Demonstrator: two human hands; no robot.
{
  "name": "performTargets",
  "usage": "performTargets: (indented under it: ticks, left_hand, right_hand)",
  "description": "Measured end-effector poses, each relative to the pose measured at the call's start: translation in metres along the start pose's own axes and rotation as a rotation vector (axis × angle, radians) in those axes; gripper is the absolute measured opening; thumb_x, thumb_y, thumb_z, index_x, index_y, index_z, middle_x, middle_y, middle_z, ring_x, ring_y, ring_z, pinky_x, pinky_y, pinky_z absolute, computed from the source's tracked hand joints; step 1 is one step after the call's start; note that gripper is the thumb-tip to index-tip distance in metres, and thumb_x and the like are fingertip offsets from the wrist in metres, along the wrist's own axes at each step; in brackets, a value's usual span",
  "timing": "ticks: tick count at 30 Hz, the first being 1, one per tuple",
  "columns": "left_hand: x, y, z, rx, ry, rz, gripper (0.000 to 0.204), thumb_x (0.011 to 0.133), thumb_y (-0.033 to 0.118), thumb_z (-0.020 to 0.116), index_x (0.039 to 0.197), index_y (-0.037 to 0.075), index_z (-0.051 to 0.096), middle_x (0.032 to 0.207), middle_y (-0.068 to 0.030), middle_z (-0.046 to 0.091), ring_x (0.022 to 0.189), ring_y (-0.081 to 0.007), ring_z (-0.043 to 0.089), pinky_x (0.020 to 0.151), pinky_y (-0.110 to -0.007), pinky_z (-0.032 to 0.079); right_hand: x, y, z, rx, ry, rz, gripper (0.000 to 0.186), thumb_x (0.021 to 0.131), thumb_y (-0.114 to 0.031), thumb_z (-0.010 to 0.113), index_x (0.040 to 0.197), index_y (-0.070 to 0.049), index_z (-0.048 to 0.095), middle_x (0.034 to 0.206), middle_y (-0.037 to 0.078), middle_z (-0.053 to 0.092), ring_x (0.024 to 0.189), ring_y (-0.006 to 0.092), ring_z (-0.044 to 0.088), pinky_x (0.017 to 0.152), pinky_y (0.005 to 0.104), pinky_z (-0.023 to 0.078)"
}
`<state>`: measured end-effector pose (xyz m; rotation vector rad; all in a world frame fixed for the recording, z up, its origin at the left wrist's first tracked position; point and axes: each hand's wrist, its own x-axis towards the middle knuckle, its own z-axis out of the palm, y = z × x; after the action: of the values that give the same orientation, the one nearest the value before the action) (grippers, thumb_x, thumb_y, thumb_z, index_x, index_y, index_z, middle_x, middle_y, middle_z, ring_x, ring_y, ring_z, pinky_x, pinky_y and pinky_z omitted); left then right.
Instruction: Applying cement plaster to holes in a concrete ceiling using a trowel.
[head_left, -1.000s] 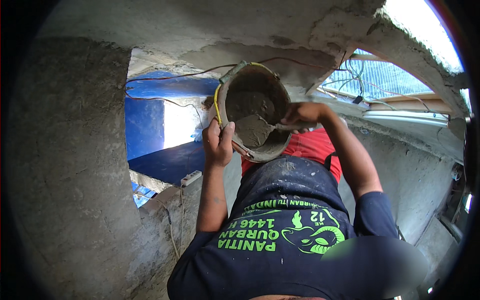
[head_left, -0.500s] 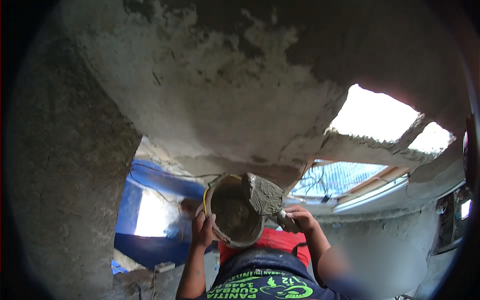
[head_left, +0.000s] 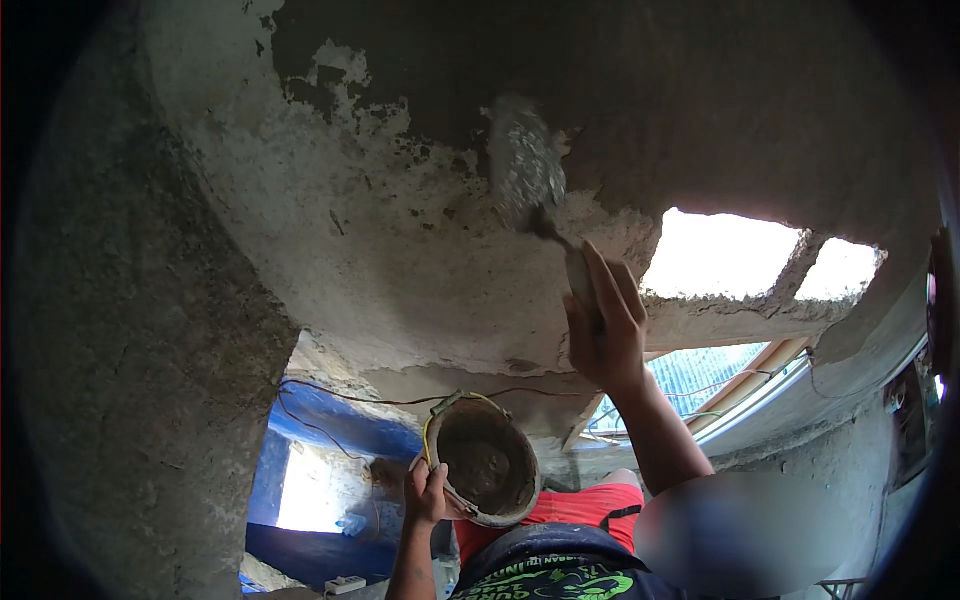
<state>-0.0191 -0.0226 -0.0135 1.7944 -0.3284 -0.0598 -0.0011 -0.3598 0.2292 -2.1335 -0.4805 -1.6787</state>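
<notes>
My right hand (head_left: 610,325) is closed on the handle of a trowel (head_left: 527,160), raised in the middle of the view. Its blurred blade carries wet grey mortar and is over the patchy concrete surface (head_left: 380,230), where darker plaster meets paler, rough material; I cannot tell whether they touch. My left hand (head_left: 428,485) grips the rim of a round bucket (head_left: 485,470) low in the view, with a yellow cord at its side and wet mortar inside. My red shorts and dark shirt show below the bucket.
A rough concrete wall (head_left: 130,330) fills the left side. Two broken openings (head_left: 722,255) let in light at the right, above a window with corrugated panel (head_left: 710,375) and hanging wires. Lower left is a blue-painted recess (head_left: 330,545) with a cable across it and a power strip (head_left: 346,583).
The view has tilted toward the upper surface. My right hand has lifted the mortar-laden trowel from inside the bucket up to the concrete. My left hand still holds the bucket, now lower in view.
</notes>
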Motion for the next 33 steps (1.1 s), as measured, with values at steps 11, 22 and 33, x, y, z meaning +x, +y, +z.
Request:
performTargets:
  ticks: [11, 22, 33]
  left_hand:
    - [-0.015, 0.008, -0.02, 0.053, 0.069, -0.047, 0.026, 0.098, 0.018, 0.058, 0.114, -0.002, 0.065, 0.094, -0.0158, 0.07, 0.087, -0.0258, 0.068, 0.079, -0.038, 0.051]
    - [-0.005, 0.004, -0.013, 0.104, 0.05, -0.022, 0.024, 0.099, 0.021, 0.059, 0.106, -0.001, 0.065, 0.089, -0.0101, 0.069, 0.083, -0.0217, 0.064, 0.076, -0.038, 0.049]
    - [-0.011, 0.014, -0.011, 0.049, 0.114, 0.013, 0.022, 0.099, 0.02, 0.059, 0.105, 0.0, 0.066, 0.088, -0.0122, 0.067, 0.084, -0.024, 0.062, 0.077, -0.038, 0.048]
  right_hand:
    - [-0.087, 0.001, 0.028, -0.309, -0.292, 0.368, 0.066, 0.089, 0.0, 0.062, 0.153, -0.011, 0.047, 0.102, 0.017, 0.062, 0.078, 0.0371, 0.068, 0.066, 0.0472, 0.06]
    - [0.056, 0.009, 0.008, -0.209, -0.168, 0.168, 0.056, 0.096, -0.012, 0.062, 0.151, -0.014, 0.05, 0.095, 0.019, 0.067, 0.073, 0.0352, 0.071, 0.063, 0.0448, 0.06]
    - [-0.038, 0.01, 0.016, -0.191, -0.199, 0.105, 0.054, 0.092, -0.01, 0.071, 0.144, -0.018, 0.06, 0.093, 0.011, 0.067, 0.067, 0.024, 0.069, 0.055, 0.039, 0.058]
